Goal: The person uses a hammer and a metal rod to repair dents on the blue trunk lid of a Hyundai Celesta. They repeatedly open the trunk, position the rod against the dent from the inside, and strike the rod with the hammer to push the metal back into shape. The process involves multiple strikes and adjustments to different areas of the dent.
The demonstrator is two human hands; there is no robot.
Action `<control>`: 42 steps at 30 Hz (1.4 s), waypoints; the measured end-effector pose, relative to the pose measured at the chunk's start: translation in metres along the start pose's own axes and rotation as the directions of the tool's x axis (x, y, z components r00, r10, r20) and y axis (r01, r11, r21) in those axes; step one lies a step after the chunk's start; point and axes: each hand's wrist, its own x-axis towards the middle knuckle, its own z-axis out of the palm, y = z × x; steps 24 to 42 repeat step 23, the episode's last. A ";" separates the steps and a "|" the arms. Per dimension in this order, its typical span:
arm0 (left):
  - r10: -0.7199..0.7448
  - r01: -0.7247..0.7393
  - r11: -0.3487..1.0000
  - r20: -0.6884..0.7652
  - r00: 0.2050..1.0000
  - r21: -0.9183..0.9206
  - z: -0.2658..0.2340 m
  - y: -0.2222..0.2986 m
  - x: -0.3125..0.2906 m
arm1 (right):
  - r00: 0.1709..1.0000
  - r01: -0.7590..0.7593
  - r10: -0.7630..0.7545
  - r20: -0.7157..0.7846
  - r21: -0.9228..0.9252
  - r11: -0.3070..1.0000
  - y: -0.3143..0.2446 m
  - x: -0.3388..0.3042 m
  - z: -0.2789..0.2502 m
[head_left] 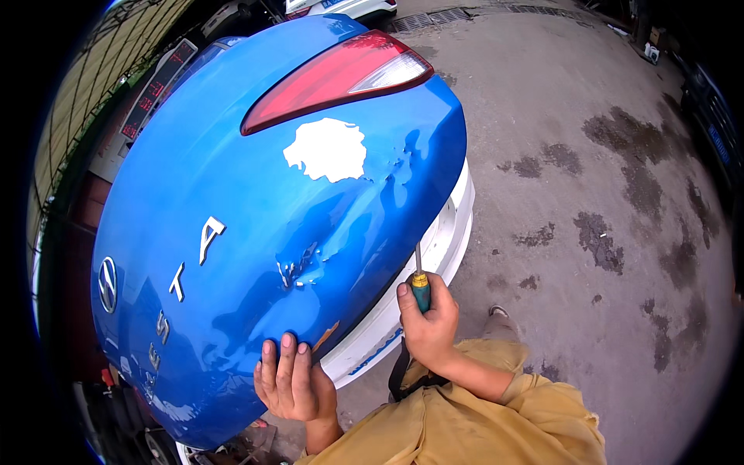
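Observation:
A dented blue car tailgate (256,194) fills the left and middle of the view. Its lower area is creased, with scraped spots, and one large white patch (329,149) of bare paint lies below the red and clear tail light (341,77). My right hand (431,319) grips a screwdriver (421,291) with a green and yellow handle. The shaft points up to the tailgate's lower edge, where its tip is hidden. My left hand (293,384) rests on the lower blue panel, fingers stretched out, holding nothing.
Below the tailgate curves a white container-like rim (370,339) with blue lettering. Stained concrete ground (542,217) spreads to the right. A white car (341,8) stands at the far top, a dark vehicle (709,116) at the right edge. Tyres (155,449) lie at lower left.

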 end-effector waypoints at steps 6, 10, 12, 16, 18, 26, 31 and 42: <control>-0.058 0.055 0.998 -0.077 0.995 -0.036 -0.002 0.007 0.012 | 0.994 -0.107 0.104 0.032 0.100 0.989 -0.020 -0.008 0.003; -0.034 0.032 0.999 -0.090 0.995 -0.022 0.004 0.005 0.005 | 0.994 -0.103 0.103 -0.019 0.025 0.994 -0.021 -0.011 0.006; -0.004 0.004 1.000 -0.089 0.996 -0.002 0.005 0.001 0.000 | 0.992 -0.125 0.125 -0.013 0.039 0.991 -0.021 -0.013 0.006; -0.001 0.002 0.999 -0.015 1.000 0.047 -0.002 0.002 -0.004 | 0.994 -0.100 0.103 -0.026 0.085 0.991 -0.017 -0.015 0.011; 0.028 -0.030 0.998 0.037 0.999 0.048 -0.004 0.000 -0.006 | 0.998 -0.050 0.052 -0.044 0.051 0.997 -0.009 -0.016 0.016; 0.217 -0.229 0.972 0.153 0.964 0.059 -0.010 -0.025 -0.021 | 0.995 -0.070 0.095 -0.028 0.476 0.877 0.010 -0.028 0.062; 0.217 -0.229 0.972 0.153 0.964 0.059 -0.010 -0.025 -0.021 | 0.995 -0.070 0.095 -0.028 0.476 0.877 0.010 -0.028 0.062; 0.217 -0.229 0.972 0.153 0.964 0.059 -0.010 -0.025 -0.021 | 0.995 -0.070 0.095 -0.028 0.476 0.877 0.010 -0.028 0.062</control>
